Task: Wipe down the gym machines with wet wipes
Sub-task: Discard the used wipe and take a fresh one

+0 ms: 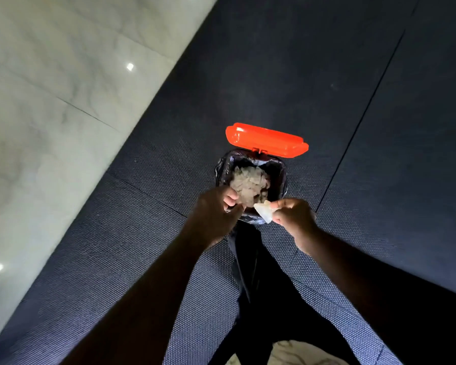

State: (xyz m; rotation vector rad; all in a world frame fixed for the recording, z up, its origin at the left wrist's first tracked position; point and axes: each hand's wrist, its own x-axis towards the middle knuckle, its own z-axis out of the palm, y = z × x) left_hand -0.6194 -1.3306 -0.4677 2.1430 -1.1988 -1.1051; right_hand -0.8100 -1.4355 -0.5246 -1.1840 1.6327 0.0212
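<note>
Right hand [292, 217] fingers [279, 205] narrow, pinching one wipe [263, 211] by its edge; the wipe sits over the near-right rim of a small bin [281, 171]. Left hand [216, 216] has its fingers [231, 199] curled in at the bin's near-left rim, against or just above the black liner [221, 167]; cannot tell if they grip it. Both hands cover the bin's near edge. Inside the bin is a heap of used wipes [249, 181], crumpled, off-white, nearly filling it. Orange lid [266, 140] is hinged at the far side and stands open. The held wipe is white, small, bunched and creased. Dark trouser legs [256, 280] show below the bin between the forearms. Floor is a dark blue-grey textured mat [379, 114] in big panels with seams. Glossy pale marble tiles [50, 101] lie to the left, with light glints. Light is dim.
</note>
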